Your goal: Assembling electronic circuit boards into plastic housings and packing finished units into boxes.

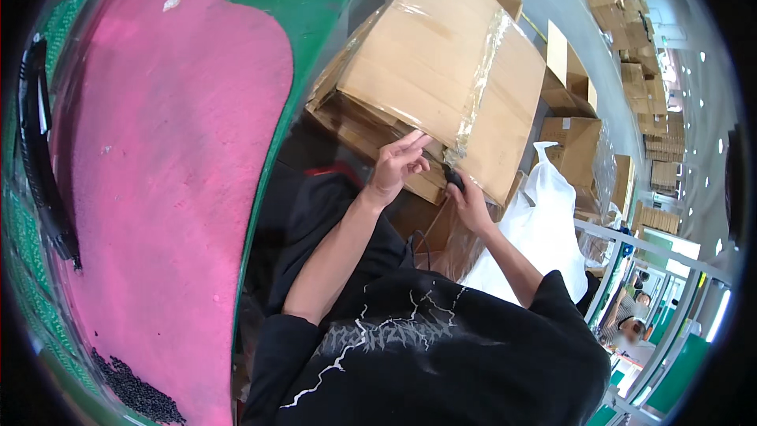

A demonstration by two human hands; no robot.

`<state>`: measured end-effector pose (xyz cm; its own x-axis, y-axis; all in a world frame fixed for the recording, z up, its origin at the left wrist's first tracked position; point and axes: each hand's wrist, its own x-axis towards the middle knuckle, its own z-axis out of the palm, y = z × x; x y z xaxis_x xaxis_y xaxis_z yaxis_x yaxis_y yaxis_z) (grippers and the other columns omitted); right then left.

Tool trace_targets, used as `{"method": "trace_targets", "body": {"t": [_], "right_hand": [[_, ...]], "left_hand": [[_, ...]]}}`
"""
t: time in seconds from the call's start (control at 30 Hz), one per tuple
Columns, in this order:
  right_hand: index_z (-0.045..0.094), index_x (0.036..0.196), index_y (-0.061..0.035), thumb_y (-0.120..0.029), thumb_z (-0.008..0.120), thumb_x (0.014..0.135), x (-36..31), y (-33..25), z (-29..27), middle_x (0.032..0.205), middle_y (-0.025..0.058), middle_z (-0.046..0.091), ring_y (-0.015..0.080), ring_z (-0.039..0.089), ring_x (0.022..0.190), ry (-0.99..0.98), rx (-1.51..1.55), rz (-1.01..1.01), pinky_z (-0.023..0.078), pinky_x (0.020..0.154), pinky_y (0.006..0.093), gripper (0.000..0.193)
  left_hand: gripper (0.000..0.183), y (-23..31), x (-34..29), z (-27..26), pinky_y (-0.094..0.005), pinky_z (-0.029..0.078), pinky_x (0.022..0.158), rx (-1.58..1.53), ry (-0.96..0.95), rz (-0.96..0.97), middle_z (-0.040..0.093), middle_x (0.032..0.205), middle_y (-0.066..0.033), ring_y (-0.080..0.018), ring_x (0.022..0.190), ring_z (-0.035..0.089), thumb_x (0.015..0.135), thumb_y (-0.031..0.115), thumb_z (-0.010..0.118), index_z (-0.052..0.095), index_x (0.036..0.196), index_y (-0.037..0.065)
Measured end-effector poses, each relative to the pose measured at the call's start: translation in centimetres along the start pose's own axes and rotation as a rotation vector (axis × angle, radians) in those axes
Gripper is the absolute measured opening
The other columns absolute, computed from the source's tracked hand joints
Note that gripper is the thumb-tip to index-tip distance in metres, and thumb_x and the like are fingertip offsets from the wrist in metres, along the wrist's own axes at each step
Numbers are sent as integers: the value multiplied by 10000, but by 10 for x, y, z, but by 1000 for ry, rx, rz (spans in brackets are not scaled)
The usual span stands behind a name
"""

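The carton (pixel 418 55) lies just beyond both hands, its tape (pixel 484 67) running away from the person and leaning right. The right hand (pixel 471 202) grips a black tool (pixel 453 177), whose short long axis points forward and slightly left, to the tape's near end. The left hand (pixel 394 170), loosely spread with fingers half curled, is at the carton's near edge, left of the tool; contact is unclear.

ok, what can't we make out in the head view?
- Inside of the large cardboard box: head view, covered by its top panel.
- Full shape of the black object in the right hand: head view, fingers cover part.
- What the black granules on the pink surface are: head view, too small.
- Contents of the distant cartons: head view, small, hidden by cardboard.
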<state>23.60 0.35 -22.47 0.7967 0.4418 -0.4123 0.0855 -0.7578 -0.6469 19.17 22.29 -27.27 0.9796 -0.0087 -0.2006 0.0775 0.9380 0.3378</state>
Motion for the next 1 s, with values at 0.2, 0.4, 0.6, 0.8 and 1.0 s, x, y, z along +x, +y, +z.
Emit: {"method": "trace_targets", "body": {"t": [0.2, 0.4, 0.6, 0.8, 1.0], "right_hand": [[503, 1171, 16, -60, 574, 889, 20, -6, 20, 1079, 231, 558, 355, 533, 1031, 356, -207, -230, 414, 903, 400, 300], [538, 1152, -17, -173, 623, 833, 53, -10, -7, 1117, 202, 577, 379, 520, 1080, 267, -573, -490, 371, 966, 469, 365], [598, 1026, -56, -215, 626, 828, 54, -16, -45, 947, 130, 586, 295, 554, 925, 88, -784, -685, 391, 786, 400, 255], [586, 982, -54, -103, 669, 734, -68, -19, -176, 838, 131, 591, 338, 552, 804, 575, -840, -543, 388, 734, 437, 266], [574, 1075, 15, -202, 539, 916, -143, 103, -239, 1034, 227, 635, 375, 621, 914, 713, -584, 497, 453, 803, 452, 271]], "left_hand": [[590, -2, 2, -6, -235, 436, 733, -110, -130, -25, 412, 1434, -162, -111, 778, 566, 896, 72, 494, 284, 1438, -29], [609, -10, 0, 6, -264, 446, 759, -307, -153, -54, 311, 1505, -118, -130, 772, 549, 935, 91, 492, 211, 1468, 0], [611, -6, -4, -1, -272, 447, 766, -307, -183, -59, 298, 1511, -135, -128, 763, 574, 930, 118, 499, 229, 1468, 17], [656, -7, -8, -4, -268, 426, 759, -407, -156, -74, 192, 1552, -132, -102, 720, 563, 920, 110, 492, 171, 1489, 46], [681, -18, -7, 9, -268, 415, 736, -456, -144, -103, 119, 1579, -49, -83, 697, 539, 931, 98, 468, 106, 1507, 106]]}}
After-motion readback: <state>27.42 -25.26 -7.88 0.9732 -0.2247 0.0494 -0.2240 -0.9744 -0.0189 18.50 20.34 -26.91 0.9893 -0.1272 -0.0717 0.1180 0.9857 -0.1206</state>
